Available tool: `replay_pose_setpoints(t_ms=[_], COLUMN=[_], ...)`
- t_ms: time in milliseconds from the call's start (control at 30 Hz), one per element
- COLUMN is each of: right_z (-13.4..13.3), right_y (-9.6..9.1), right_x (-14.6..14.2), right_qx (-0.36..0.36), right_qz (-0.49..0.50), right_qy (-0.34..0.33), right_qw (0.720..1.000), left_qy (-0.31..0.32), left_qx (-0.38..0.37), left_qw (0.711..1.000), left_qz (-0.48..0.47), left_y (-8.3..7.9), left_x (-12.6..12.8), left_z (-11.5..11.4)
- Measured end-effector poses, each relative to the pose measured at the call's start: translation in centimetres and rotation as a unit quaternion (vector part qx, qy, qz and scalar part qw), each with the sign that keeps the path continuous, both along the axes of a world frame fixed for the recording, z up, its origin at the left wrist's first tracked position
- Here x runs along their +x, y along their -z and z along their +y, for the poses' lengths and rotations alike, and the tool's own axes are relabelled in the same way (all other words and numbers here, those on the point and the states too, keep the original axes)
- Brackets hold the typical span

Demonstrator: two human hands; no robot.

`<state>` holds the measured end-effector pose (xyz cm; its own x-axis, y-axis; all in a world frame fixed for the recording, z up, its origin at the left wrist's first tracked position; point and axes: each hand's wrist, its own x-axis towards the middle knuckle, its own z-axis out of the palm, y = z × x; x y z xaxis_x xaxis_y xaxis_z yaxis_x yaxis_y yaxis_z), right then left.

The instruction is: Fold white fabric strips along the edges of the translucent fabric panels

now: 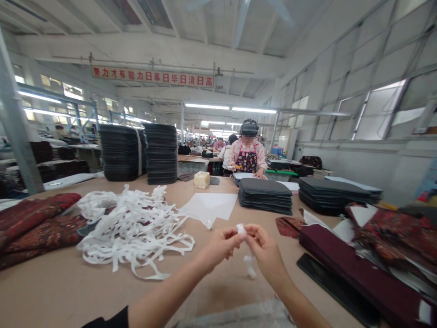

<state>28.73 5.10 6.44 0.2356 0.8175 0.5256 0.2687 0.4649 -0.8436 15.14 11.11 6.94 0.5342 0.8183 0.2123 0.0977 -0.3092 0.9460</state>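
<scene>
My left hand point(223, 246) and my right hand point(261, 243) meet above the table, each pinching a small white strip point(241, 228) between thumb and fingers. Part of the strip bunches up between the fingertips. A crumpled white piece point(250, 266) shows just below my right hand; whether it joins the strip I cannot tell. To the left lies a tangled heap of white strips point(133, 228). Beyond my hands a white sheet point(211, 206) lies flat on the brown tabletop point(211, 273).
Tall dark stacks of panels point(160, 154) stand at the back left, near a pale block point(201, 180). Lower dark stacks point(265, 196) sit ahead. Red patterned fabric point(44, 223) lies left; a maroon fabric bundle point(351, 269) lies right. A co-worker point(248, 155) stands across the table.
</scene>
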Motion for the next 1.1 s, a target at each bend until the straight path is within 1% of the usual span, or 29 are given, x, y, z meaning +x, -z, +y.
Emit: replay_pose_setpoints(t_ms=[67, 167, 233, 333, 400, 500, 567, 633, 667, 733, 800, 867, 900, 933, 967, 1000, 1033, 1067, 1100], right_z=[-0.2, -0.2, -0.1, -0.2, -0.5, -1.5, -2.3, -2.9, -3.1, -3.2, -3.0, -2.8, -2.7, -2.8, -2.9, -3.0, -3.3, -3.5, -3.9], right_y=[0.1, -0.3, -0.9, -2.4, -3.7, -5.7, -6.8, -7.5, -7.6, -7.3, -6.5, -5.6, -5.1, -4.7, -4.3, -4.1, -4.0, -4.0, -4.0], right_x=[-0.2, 0.4, 1.4, 3.5, 5.4, 8.5, 10.1, 10.9, 10.9, 10.3, 8.8, 6.7, 5.6, 4.5, 3.4, 2.5, 1.7, 1.2, 1.0], right_qx=[-0.002, -0.006, -0.006, 0.014, 0.062, 0.164, 0.216, 0.241, 0.240, 0.210, 0.151, 0.077, 0.039, 0.003, -0.028, -0.055, -0.076, -0.093, -0.107], right_qz=[-0.019, 0.022, 0.068, 0.137, 0.192, 0.266, 0.278, 0.265, 0.254, 0.224, 0.169, 0.085, 0.036, -0.010, -0.047, -0.076, -0.095, -0.108, -0.119], right_qy=[-0.019, -0.018, -0.002, 0.018, 0.043, 0.112, 0.157, 0.177, 0.175, 0.155, 0.122, 0.080, 0.054, 0.024, -0.011, -0.049, -0.085, -0.114, -0.136], right_qw=[1.000, 1.000, 0.998, 0.990, 0.979, 0.943, 0.923, 0.917, 0.920, 0.939, 0.966, 0.990, 0.997, 1.000, 0.998, 0.994, 0.989, 0.983, 0.978], left_qy=[0.002, -0.019, -0.038, -0.081, -0.127, -0.192, -0.211, -0.209, -0.204, -0.196, -0.195, -0.190, -0.184, -0.161, -0.123, -0.063, 0.024, 0.094, 0.146], left_qx=[-0.023, -0.048, -0.061, -0.077, -0.089, -0.106, -0.110, -0.104, -0.097, -0.073, -0.032, 0.018, 0.044, 0.065, 0.075, 0.072, 0.045, 0.007, -0.034], left_qw=[0.999, 0.996, 0.994, 0.989, 0.984, 0.975, 0.971, 0.972, 0.974, 0.977, 0.980, 0.981, 0.982, 0.985, 0.989, 0.994, 0.995, 0.990, 0.981], left_qz=[-0.033, -0.069, -0.085, -0.093, -0.082, -0.038, -0.003, 0.025, 0.035, 0.044, 0.036, 0.013, 0.002, -0.011, -0.029, -0.050, -0.082, -0.105, -0.123], left_y=[0.1, 0.5, 0.8, 1.6, 2.4, 3.9, 4.8, 5.3, 5.4, 5.2, 4.5, 3.4, 2.6, 1.9, 1.1, 0.3, -0.4, -1.0, -1.4], left_x=[0.6, 0.8, 0.7, 0.0, -0.8, -2.3, -3.2, -3.7, -3.8, -3.8, -3.5, -3.2, -3.1, -3.1, -3.1, -3.1, -3.2, -3.3, -3.6], left_z=[-0.8, -1.1, -0.6, 1.1, 2.8, 5.2, 6.4, 7.0, 7.2, 7.1, 6.5, 5.1, 4.1, 2.9, 1.7, 0.4, -0.8, -1.8, -2.6])
